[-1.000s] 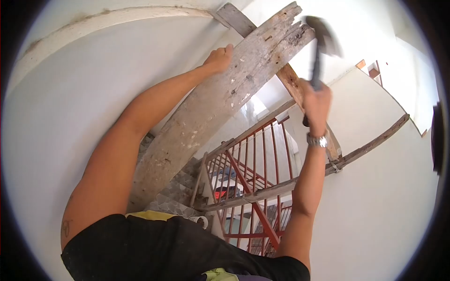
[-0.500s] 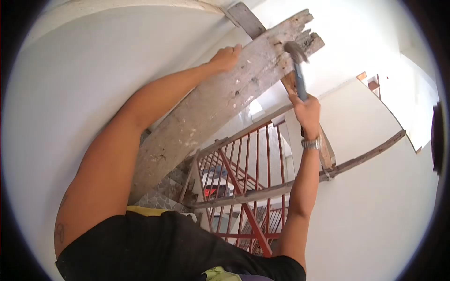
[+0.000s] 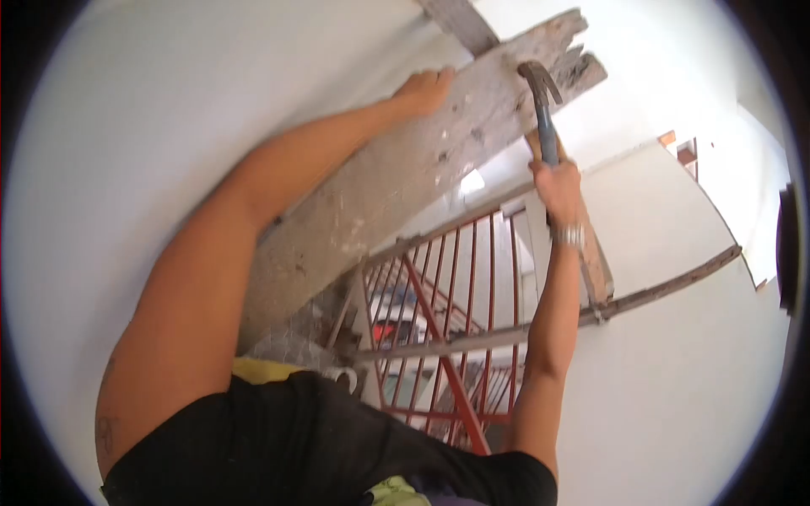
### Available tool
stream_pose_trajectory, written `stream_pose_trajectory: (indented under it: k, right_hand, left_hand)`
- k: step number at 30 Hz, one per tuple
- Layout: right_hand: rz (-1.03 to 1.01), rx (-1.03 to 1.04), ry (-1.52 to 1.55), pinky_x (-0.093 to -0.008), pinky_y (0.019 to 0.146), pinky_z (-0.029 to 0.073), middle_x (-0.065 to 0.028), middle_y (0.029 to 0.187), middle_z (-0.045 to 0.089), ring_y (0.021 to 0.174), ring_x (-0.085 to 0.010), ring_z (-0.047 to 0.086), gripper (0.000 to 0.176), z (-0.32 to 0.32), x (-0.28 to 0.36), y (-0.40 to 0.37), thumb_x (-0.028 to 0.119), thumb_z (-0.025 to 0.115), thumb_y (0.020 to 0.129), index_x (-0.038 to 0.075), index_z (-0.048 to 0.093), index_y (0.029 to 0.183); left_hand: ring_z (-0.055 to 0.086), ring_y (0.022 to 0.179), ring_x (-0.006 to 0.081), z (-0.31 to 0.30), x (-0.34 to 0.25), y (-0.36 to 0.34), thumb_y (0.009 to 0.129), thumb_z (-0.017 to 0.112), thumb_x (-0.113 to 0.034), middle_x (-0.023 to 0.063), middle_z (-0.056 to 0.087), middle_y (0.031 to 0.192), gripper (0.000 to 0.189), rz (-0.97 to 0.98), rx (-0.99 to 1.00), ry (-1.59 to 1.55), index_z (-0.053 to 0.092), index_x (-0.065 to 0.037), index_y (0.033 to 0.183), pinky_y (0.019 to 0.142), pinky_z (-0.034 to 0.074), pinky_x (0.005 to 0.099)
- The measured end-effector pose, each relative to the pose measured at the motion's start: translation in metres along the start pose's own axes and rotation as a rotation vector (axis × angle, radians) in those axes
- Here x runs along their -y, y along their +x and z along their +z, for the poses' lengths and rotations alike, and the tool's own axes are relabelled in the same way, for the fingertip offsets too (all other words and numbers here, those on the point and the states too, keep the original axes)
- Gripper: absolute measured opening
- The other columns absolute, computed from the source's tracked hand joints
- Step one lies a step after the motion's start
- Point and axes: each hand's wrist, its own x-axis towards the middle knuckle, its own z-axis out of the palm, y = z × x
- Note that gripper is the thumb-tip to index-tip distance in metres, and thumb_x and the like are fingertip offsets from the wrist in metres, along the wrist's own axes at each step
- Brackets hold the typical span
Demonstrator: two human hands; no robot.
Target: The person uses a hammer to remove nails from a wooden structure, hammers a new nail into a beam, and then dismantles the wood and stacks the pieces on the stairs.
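A long weathered wooden plank [image 3: 396, 169] slants across the view, its broken, jagged end at the upper right. My left hand [image 3: 426, 93] is closed over the plank's upper edge, fingers curled round it. In my right hand [image 3: 558, 187], with a metal watch [image 3: 569, 235] at the wrist, is the handle of a claw hammer [image 3: 544, 110]. The hammer's striking face is at the plank's surface near the broken end, and its claw points right. Whatever lies under the face is hidden.
A wooden beam [image 3: 464, 27] meets the plank's upper edge from behind. Below are red metal railing bars [image 3: 456, 278] and a wooden rail [image 3: 498, 339]. An upright wooden post [image 3: 595, 261] stands behind my right wrist. White walls [image 3: 675, 371] rise on both sides.
The hammer head has swung left onto the plank's face, where a nail showed before. My left hand keeps its hold on the edge. The whole view has shifted slightly.
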Motion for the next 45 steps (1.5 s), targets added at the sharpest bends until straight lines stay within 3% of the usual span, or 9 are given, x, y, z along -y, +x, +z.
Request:
stream_pose_trajectory:
  k: [6,10,16,21,26,29,34,40,45]
  right_hand:
    - [-0.042,-0.569,0.431,-0.0296,0.053,0.037,-0.0005,0.054,0.051,0.05,-0.012,0.045,0.035,-0.107,0.04,-0.023,0.018,0.066,0.091,0.008,0.054,0.059]
    - [-0.809,-0.781,0.36,-0.0313,0.068,0.047,-0.0059,0.073,0.061,0.071,-0.015,0.056,0.021,-0.14,0.049,-0.019,0.011,0.048,0.093,0.003,0.055,0.074]
    - [0.087,0.171,-0.094,-0.0459,0.063,0.051,-0.0253,0.066,0.065,0.065,-0.0364,0.068,0.033,0.021,-0.037,0.003,0.024,0.067,0.076,-0.008,0.068,0.076]
    - [0.088,-0.138,0.011,-0.033,0.066,0.046,-0.0069,0.07,0.062,0.067,-0.0173,0.056,0.026,-0.055,0.011,-0.044,0.023,0.069,0.09,0.0,0.065,0.079]
    - [-0.495,-0.932,0.533,-0.0314,0.065,0.047,-0.0073,0.056,0.053,0.055,-0.0156,0.052,0.032,-0.187,0.051,-0.035,0.016,0.049,0.087,0.005,0.051,0.057]
    - [-0.936,-0.793,0.564,-0.0359,0.07,0.05,-0.0149,0.063,0.058,0.063,-0.0247,0.059,0.025,-0.192,0.024,-0.012,0.022,0.053,0.084,0.002,0.057,0.07]
    - [0.079,0.108,0.031,-0.0433,0.071,0.051,-0.0248,0.072,0.068,0.076,-0.0378,0.07,0.036,0.022,-0.038,0.017,0.027,0.069,0.078,-0.007,0.068,0.09]
    - [0.088,-0.285,0.149,-0.0292,0.058,0.042,-0.0067,0.056,0.057,0.061,-0.0134,0.054,0.036,-0.071,0.01,-0.027,0.022,0.071,0.088,0.005,0.058,0.059]
    - [-0.679,-0.866,0.642,-0.0344,0.061,0.042,-0.009,0.069,0.058,0.064,-0.0203,0.054,0.021,-0.203,0.031,-0.026,0.021,0.065,0.091,0.006,0.061,0.076]
  left_hand:
    - [0.056,0.122,0.0449,-0.013,-0.001,0.001,0.1,0.022,-0.055,0.0342,0.06,0.126,0.079,-0.007,0.034,-0.07,0.059,0.011,0.123,0.107,0.04,0.0479]
    - [0.055,0.125,0.0446,-0.018,-0.007,-0.005,0.1,0.024,-0.057,0.035,0.058,0.128,0.081,-0.049,0.04,-0.098,0.059,0.012,0.125,0.108,0.038,0.0471]
    - [0.054,0.126,0.0446,-0.022,-0.016,-0.017,0.101,0.025,-0.057,0.0347,0.057,0.131,0.08,-0.006,0.05,-0.081,0.059,0.011,0.125,0.108,0.038,0.047]
    - [0.055,0.124,0.0448,-0.001,0.006,0.015,0.101,0.021,-0.051,0.0324,0.057,0.131,0.074,0.057,-0.025,0.017,0.06,0.007,0.124,0.108,0.04,0.0482]
    - [0.055,0.122,0.0457,-0.007,0.001,0.005,0.101,0.019,-0.049,0.0321,0.057,0.131,0.071,-0.02,0.003,-0.004,0.06,0.005,0.122,0.107,0.04,0.0491]
    - [0.055,0.121,0.0467,-0.013,0.001,0.003,0.1,0.019,-0.049,0.0326,0.058,0.129,0.072,0.0,-0.011,-0.015,0.061,0.006,0.12,0.107,0.04,0.0491]
    - [0.055,0.12,0.0472,-0.012,-0.002,-0.002,0.1,0.02,-0.048,0.0323,0.059,0.127,0.07,-0.025,0.022,-0.06,0.06,0.006,0.119,0.106,0.04,0.0497]
    - [0.056,0.119,0.0476,0.001,0.012,0.014,0.099,0.021,-0.049,0.031,0.059,0.13,0.071,0.04,-0.026,-0.004,0.062,0.006,0.117,0.105,0.041,0.0499]
    - [0.056,0.121,0.0474,-0.01,-0.011,-0.01,0.1,0.02,-0.05,0.0322,0.059,0.13,0.072,0.008,-0.061,-0.026,0.062,0.007,0.12,0.106,0.04,0.0492]
